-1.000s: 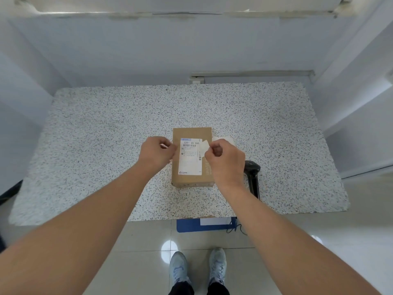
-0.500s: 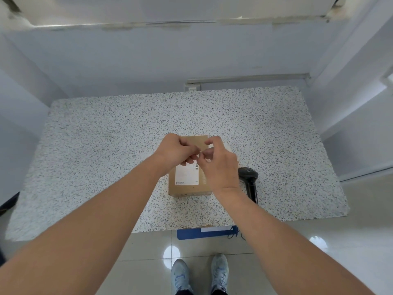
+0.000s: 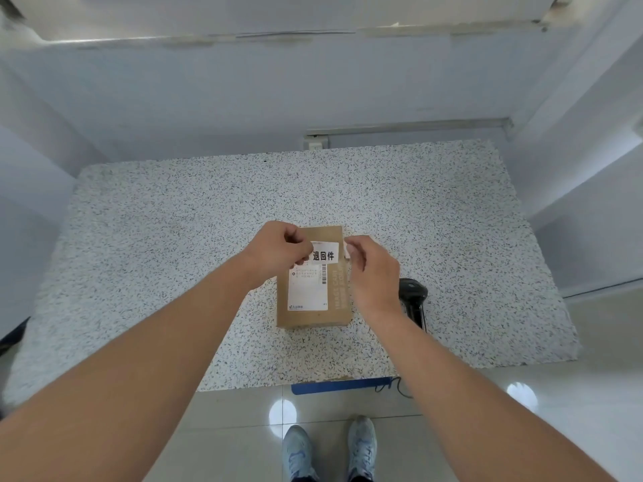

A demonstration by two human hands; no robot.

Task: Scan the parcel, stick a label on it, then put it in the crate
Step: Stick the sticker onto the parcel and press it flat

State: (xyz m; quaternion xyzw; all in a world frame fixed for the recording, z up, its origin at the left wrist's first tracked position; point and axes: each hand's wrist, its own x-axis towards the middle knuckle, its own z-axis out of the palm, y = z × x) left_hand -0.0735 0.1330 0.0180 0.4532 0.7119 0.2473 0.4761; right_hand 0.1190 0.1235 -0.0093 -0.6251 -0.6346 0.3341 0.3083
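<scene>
Evidently to keep its sticky side free until it is placed, the left hand [image 3: 278,252] pinches one end of the white label [image 3: 324,253] over the parcel [image 3: 313,290] lying between both hands, while the right hand [image 3: 374,273] pinches what seems a backing strip [image 3: 346,248].

Label [image 3: 323,252] now peeled, hands apart

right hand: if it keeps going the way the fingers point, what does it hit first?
Likely the white sticker the left hand holds over the box. The right hand points left towards its free edge; depth unclear.
</scene>
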